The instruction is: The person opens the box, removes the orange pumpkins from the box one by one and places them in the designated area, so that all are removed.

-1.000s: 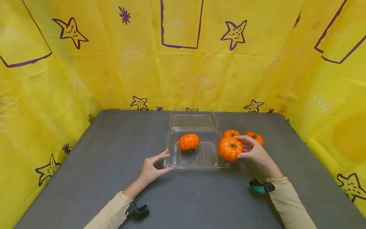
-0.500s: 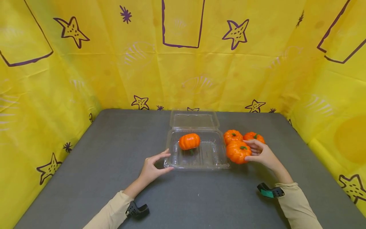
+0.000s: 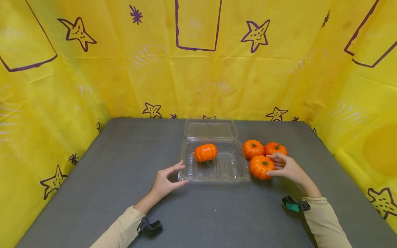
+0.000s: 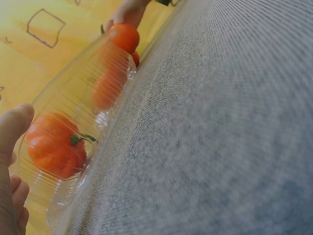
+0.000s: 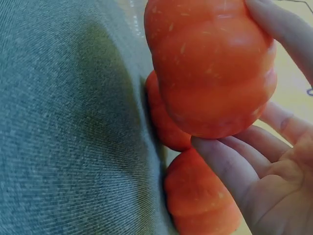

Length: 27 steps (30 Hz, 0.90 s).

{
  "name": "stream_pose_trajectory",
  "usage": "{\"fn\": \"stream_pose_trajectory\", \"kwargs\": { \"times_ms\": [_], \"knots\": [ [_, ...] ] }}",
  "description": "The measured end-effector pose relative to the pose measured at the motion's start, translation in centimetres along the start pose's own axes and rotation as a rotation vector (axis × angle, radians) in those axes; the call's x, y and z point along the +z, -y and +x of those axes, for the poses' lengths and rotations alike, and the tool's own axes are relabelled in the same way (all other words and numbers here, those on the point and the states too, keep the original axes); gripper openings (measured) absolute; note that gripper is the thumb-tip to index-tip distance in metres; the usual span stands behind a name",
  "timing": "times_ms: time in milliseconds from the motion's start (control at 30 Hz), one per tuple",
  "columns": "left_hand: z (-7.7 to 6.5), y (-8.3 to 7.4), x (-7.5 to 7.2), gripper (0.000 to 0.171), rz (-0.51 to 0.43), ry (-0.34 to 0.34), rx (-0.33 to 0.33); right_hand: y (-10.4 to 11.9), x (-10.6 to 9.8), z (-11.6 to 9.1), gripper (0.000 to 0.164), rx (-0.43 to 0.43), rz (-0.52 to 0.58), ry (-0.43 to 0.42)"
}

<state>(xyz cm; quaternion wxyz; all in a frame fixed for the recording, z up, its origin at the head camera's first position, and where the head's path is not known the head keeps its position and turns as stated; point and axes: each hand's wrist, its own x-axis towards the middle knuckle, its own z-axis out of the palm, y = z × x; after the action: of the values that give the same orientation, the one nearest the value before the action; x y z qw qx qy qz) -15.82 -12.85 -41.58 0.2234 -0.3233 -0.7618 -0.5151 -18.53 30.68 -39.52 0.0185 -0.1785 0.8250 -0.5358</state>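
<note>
My right hand [image 3: 289,168] grips a small orange pumpkin [image 3: 261,167] with a green stem, just right of the clear plastic clamshell box [image 3: 235,177]. In the right wrist view, thumb and fingers span this pumpkin [image 5: 210,68], which is held slightly off the table. The box lies with its lid [image 3: 211,130] folded back. Another pumpkin [image 3: 205,152] lies on its side in the box's left half, stem toward the front. My left hand [image 3: 165,181] touches the box's front left corner, thumb and fingers spread around it.
Two more pumpkins, one nearer the box [image 3: 253,149] and one farther right [image 3: 275,148], sit behind the held one. The grey tabletop [image 3: 214,213] is enclosed by a yellow patterned curtain [image 3: 198,79]. A black wrist strap [image 3: 296,205] is on the right arm.
My right hand has moved right and slightly toward the front with its pumpkin, away from the box's right edge, uncovering the pumpkins behind. The left hand and the box stay put.
</note>
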Motion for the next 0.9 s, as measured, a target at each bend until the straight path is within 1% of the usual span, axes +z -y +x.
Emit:
{"fn": "stream_pose_trajectory", "kwargs": {
  "times_ms": [267,400,633,900],
  "knots": [
    [-0.17,0.05,0.04,0.046,0.004,-0.018,0.012,-0.58,0.24,0.16,0.046,0.026,-0.032,0.024],
    [-0.13,0.11,0.09,0.046,-0.001,-0.012,0.020,-0.88,0.27,0.11,0.046,0.033,-0.057,0.027],
    [0.21,0.07,-0.06,0.047,-0.008,-0.003,0.024,-0.92,0.42,0.20,0.049,0.051,-0.139,0.048],
    [0.25,0.02,-0.04,0.046,-0.006,-0.003,0.030,-0.66,0.53,0.10,0.051,0.075,-0.146,0.055]
  ]
}}
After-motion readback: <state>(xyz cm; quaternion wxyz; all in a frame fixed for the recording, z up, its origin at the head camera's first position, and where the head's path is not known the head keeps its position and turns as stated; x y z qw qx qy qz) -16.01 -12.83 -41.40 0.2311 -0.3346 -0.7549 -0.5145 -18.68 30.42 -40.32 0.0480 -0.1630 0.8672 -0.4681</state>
